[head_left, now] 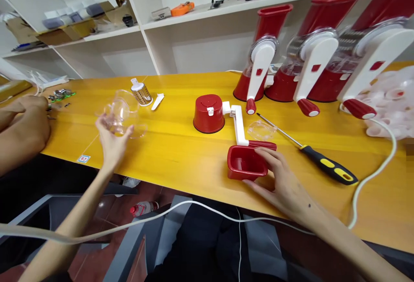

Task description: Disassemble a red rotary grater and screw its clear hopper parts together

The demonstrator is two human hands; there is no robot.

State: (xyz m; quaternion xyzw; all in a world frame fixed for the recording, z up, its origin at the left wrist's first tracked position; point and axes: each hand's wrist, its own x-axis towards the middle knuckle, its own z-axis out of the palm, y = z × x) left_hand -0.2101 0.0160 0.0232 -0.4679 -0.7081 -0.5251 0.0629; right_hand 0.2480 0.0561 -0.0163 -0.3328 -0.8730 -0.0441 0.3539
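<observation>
At the left of the head view, my left hand (111, 142) is closed around a clear plastic grater housing (121, 105). My right hand (281, 178) has its thumb and fingers on a red feed hopper (247, 167) near the table's front edge. Between my hands stands a red grater base (208, 114), with a white crank arm (238, 126) and its red handle beside it. A perforated metal grater drum (142, 94) stands behind my left hand, close to a small white plastic piece (158, 101). A flat clear plastic part (261, 130) lies behind the red handle.
Three rotary graters, one of them here (258, 62), stand at the back right. A screwdriver (326, 163) and a white cable (393, 144) lie on the right. White plastic parts (388, 101) are piled at the far right. Another person's arms (26, 122) rest at the left.
</observation>
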